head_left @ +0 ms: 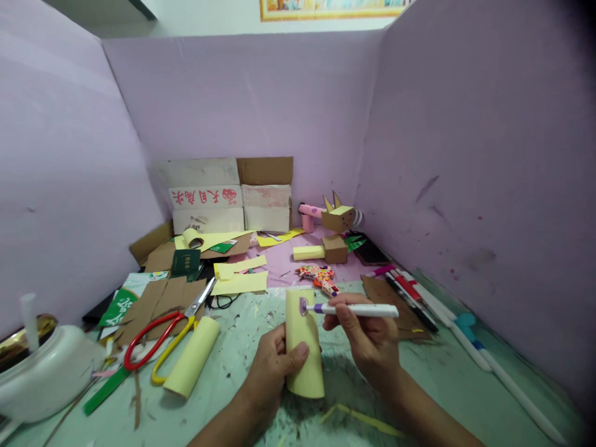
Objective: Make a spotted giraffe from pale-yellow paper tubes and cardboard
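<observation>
My left hand (274, 360) is wrapped around a yellow paper tube (305, 366), its thumb across the front, holding it roughly upright above the table. In my right hand (367, 335) is a white marker (372, 310) with a purple collar, pinched between thumb and fingers and pointing left. The marker's tip touches or nearly touches the tube near a small purple drawn mark (303, 306). A second yellow paper tube (193, 357) lies to the left, beside scissors (162, 338) with one red and one yellow handle.
Cardboard pieces (161, 304) and yellow paper strips (239, 283) lie at the left and middle. Behind them stands an unfolded carton (209, 195). Several markers (410, 285) and a phone (372, 249) are at the right. A white container (56, 366) stands front left. Purple panels (242, 105) enclose the table.
</observation>
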The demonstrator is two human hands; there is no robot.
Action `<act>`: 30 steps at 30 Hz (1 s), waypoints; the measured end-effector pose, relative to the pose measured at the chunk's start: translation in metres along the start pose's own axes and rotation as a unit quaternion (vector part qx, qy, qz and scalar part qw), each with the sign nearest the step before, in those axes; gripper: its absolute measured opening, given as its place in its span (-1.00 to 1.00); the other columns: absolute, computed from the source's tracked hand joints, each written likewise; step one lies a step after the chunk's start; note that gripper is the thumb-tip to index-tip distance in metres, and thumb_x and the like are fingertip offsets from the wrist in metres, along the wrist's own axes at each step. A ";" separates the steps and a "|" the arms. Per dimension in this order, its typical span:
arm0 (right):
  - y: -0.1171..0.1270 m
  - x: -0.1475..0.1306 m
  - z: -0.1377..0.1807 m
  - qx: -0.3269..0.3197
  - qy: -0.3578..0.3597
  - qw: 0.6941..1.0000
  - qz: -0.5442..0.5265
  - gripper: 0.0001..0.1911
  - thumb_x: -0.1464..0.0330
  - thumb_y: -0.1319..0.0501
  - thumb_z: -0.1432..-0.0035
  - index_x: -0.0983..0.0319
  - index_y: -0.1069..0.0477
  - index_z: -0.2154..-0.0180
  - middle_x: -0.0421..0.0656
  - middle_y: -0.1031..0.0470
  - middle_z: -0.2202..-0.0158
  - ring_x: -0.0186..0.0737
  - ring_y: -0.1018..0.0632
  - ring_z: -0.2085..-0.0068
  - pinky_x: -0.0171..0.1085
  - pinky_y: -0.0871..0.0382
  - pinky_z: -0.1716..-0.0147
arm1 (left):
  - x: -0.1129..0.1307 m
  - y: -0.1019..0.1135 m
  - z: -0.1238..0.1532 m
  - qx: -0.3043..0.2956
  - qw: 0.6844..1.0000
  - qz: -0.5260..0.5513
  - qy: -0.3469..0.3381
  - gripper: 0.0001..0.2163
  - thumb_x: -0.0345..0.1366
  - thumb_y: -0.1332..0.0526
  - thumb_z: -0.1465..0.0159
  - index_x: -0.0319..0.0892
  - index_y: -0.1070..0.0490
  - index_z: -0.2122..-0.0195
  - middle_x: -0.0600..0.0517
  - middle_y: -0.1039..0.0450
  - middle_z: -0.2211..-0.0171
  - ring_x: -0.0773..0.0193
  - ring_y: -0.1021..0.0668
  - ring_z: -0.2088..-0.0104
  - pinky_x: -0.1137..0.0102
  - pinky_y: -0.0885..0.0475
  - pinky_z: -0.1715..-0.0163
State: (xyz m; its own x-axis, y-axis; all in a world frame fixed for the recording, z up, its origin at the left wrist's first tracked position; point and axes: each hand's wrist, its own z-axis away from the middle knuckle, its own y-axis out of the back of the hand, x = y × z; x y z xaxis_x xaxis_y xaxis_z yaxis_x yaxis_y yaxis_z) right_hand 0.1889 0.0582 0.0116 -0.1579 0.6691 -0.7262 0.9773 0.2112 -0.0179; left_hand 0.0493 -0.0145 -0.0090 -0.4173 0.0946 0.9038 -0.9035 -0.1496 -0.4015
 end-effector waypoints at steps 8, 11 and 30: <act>0.001 0.003 0.000 0.002 0.016 1.000 0.006 -0.87 0.35 -0.15 -0.28 0.23 -0.46 0.26 -0.20 -0.50 0.52 -0.28 -0.54 0.51 -0.31 -0.46 0.50 | -0.003 0.001 -0.003 0.002 1.000 -0.003 0.001 -0.43 -0.04 -0.48 0.12 -0.32 -0.49 0.16 -0.15 -0.55 0.32 0.13 -0.53 0.34 0.36 -0.41 0.38; -0.001 0.001 -0.001 0.004 0.022 1.000 0.008 -0.87 0.34 -0.16 -0.28 0.23 -0.46 0.26 -0.21 -0.50 0.55 -0.28 -0.54 0.53 -0.31 -0.47 0.51 | -0.002 0.000 -0.001 0.004 1.000 0.000 -0.002 -0.43 -0.05 -0.48 0.12 -0.32 -0.50 0.15 -0.15 -0.55 0.32 0.12 -0.54 0.33 0.35 -0.42 0.36; 0.003 0.001 0.000 0.005 0.007 0.999 0.032 -0.82 0.32 -0.15 -0.28 0.24 -0.44 0.35 -0.22 -0.47 0.59 -0.30 -0.51 0.58 -0.33 -0.43 0.57 | -0.005 0.001 -0.002 -0.006 1.000 0.004 0.003 -0.46 -0.04 -0.47 0.08 -0.30 -0.47 0.18 -0.12 -0.54 0.37 0.17 -0.54 0.41 0.35 -0.41 0.41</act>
State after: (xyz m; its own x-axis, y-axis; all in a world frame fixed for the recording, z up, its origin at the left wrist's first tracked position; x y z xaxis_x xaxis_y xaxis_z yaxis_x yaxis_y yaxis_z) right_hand 0.1914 0.0594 0.0109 -0.0977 0.6907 -0.7165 0.9867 0.1613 0.0209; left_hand 0.0499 -0.0129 -0.0143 -0.4249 0.0984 0.8999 -0.9014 -0.1379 -0.4105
